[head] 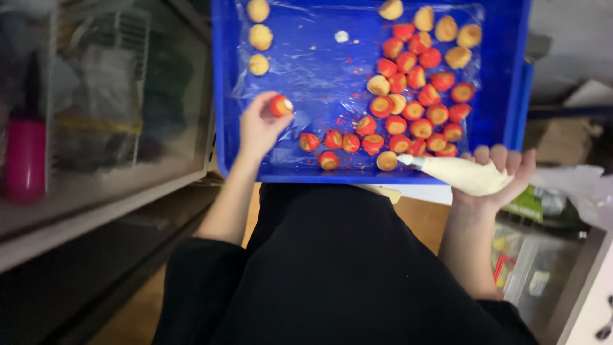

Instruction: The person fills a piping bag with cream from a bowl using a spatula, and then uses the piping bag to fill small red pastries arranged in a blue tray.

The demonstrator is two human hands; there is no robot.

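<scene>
A blue plastic tray (223,96) is seen resting across the lap of a seated person dressed in black; its floor is lined with clear plastic film (319,70).

Left hand (258,124): closed in a pinch on one small round red-coated pastry (280,105), held just above the lower left part of the tray. A pale spot is visible at the pastry's end.

Right hand (501,172): wrapped around a white piping bag (463,174), held at the tray's lower right corner. The bag's tip is pointed left, just beside the nearest pastries at the front wall.

A dense cluster of red pastries (415,96) is recorded in the right half of the tray, with a short row continuing along the front edge. Plain tan pieces (447,29) are noted at the top right, and three more plain pieces (260,37) in a column at the top left. Red crumbs are scattered over the film.

A pink bottle (25,160) is noted on a shelf at far left, blurred.
</scene>
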